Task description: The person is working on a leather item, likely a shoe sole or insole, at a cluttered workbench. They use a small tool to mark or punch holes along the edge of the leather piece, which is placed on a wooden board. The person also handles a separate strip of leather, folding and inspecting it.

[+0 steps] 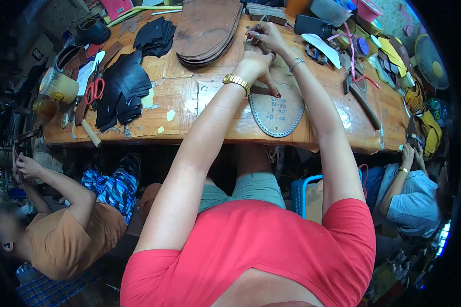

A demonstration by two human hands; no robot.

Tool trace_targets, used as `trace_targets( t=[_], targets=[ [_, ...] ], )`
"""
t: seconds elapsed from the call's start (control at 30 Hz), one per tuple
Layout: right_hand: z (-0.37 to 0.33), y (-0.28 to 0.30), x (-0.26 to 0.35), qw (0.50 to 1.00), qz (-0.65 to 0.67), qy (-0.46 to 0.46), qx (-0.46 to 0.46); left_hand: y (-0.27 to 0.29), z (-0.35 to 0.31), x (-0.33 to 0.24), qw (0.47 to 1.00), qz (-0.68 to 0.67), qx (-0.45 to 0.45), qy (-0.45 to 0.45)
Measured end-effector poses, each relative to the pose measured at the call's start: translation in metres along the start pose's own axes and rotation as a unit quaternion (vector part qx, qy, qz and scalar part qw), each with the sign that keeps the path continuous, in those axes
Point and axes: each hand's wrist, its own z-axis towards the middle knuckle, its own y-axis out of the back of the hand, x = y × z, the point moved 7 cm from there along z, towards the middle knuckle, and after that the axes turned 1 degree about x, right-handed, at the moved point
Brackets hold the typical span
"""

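A long grey leather-like piece [287,115] with a rounded near end lies on the table in front of me. Pale stitch-like marks follow its rim, and it bears handwriting. My left hand [258,64] rests on its upper part, thumb stretched out flat; its other fingers are partly covered. Just beyond, my right hand [267,38] has its fingers pinched together around a thin stick-like tool [263,19], whose tip is hidden. Left of my hands, a stack of brown rounded leather pieces [205,30] lies close by.
Black leather pieces [123,87], red-handled scissors [94,91] and a tub [59,86] occupy the left. To the right lie a hammer [364,105], dark-handled scissors [316,53] and a phone [312,24]. One person sits at each side; a blue basket [298,197] stands below the table.
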Motion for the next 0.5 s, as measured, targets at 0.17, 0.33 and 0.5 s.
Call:
trace_targets(
  t=[0.17, 0.33, 0.5],
  targets=[
    [0.003, -0.002, -0.008, 0.999, -0.032, 0.001, -0.002, -0.002, 0.002, -0.002, 1.0, 0.01, -0.003, 0.0],
    [0.005, -0.004, 0.008, 0.99, -0.138, 0.035, -0.004, -0.009, 0.005, 0.006, 1.0, 0.021, -0.009, 0.016],
    [-0.007, 0.017, 0.003, 0.989, -0.144, 0.019, -0.029, -0.002, 0.003, -0.001, 0.999, -0.018, 0.036, 0.011]
  ],
)
